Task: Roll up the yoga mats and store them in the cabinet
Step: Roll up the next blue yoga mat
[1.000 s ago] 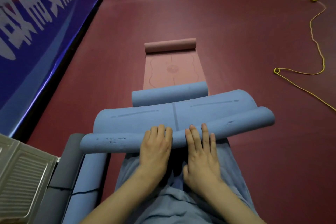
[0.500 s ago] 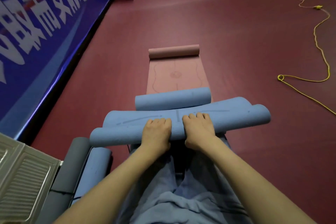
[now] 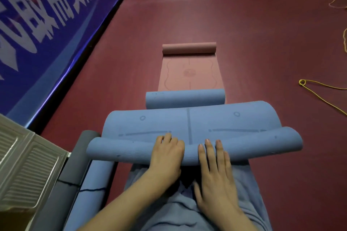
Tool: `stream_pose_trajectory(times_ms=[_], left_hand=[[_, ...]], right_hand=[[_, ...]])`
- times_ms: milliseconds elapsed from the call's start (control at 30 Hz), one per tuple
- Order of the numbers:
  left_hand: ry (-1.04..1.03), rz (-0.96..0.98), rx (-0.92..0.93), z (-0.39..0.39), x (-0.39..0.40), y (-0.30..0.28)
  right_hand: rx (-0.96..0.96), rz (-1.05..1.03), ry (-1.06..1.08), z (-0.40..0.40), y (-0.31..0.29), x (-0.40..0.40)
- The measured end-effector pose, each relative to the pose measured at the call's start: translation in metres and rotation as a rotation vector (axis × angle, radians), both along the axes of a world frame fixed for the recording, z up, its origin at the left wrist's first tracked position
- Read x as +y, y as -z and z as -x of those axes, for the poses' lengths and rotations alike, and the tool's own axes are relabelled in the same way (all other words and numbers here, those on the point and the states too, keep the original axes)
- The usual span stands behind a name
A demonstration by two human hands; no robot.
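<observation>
A blue yoga mat lies across my knees, its near end wound into a roll (image 3: 244, 148) and its loose part (image 3: 187, 120) humped up behind. My left hand (image 3: 167, 152) lies on top of the roll with its fingers curled over the far side. My right hand (image 3: 214, 165) presses flat on the roll with straight fingers. Beyond lies a second blue roll (image 3: 185, 98), then a pink mat (image 3: 188, 73) whose far end is rolled (image 3: 188, 48).
At my left, a grey rolled mat (image 3: 75, 174) and a blue rolled mat (image 3: 92, 189) lie side by side next to a ribbed metal panel (image 3: 28, 165). A blue banner wall (image 3: 47, 15) runs along the left. A yellow cord (image 3: 319, 90) trails over the red floor at right.
Both hands have drawn back toward me on the roll. My right hand's fingers have gone from curled over the roll to straight and flat; the left stays curled.
</observation>
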State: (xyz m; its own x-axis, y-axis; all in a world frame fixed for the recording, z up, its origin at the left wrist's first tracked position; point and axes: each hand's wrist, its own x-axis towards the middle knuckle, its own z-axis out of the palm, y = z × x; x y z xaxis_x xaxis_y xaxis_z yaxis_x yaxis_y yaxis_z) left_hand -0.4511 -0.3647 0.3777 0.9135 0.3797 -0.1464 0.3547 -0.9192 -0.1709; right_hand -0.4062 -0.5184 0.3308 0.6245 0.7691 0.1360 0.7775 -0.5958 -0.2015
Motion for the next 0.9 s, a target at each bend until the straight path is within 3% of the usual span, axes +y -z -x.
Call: stream_pose_trajectory(times_ms=[167,333,467,767,900], left_hand=[[-0.095,-0.101,-0.061,-0.015,-0.011,0.000],[-0.003,-0.218,-0.300,0.000,-0.012,0.029],[0.029,-0.200,-0.454,0.003,-0.009,0.045],[0.035,-0.101,-0.340,-0.021,0.023,0.038],[0.008,0.023,-0.129,-0.048,0.043,0.003]], right_hand=[[-0.022,0.053,0.031,-0.018,-0.003,0.018],[-0.090,0.069,-0.001,-0.040,0.000,0.031],[-0.082,0.176,-0.060,-0.061,-0.014,0.049],[-0.007,0.229,-0.113,-0.081,-0.038,0.067],[0.014,0.192,-0.106,-0.101,-0.043,0.082]])
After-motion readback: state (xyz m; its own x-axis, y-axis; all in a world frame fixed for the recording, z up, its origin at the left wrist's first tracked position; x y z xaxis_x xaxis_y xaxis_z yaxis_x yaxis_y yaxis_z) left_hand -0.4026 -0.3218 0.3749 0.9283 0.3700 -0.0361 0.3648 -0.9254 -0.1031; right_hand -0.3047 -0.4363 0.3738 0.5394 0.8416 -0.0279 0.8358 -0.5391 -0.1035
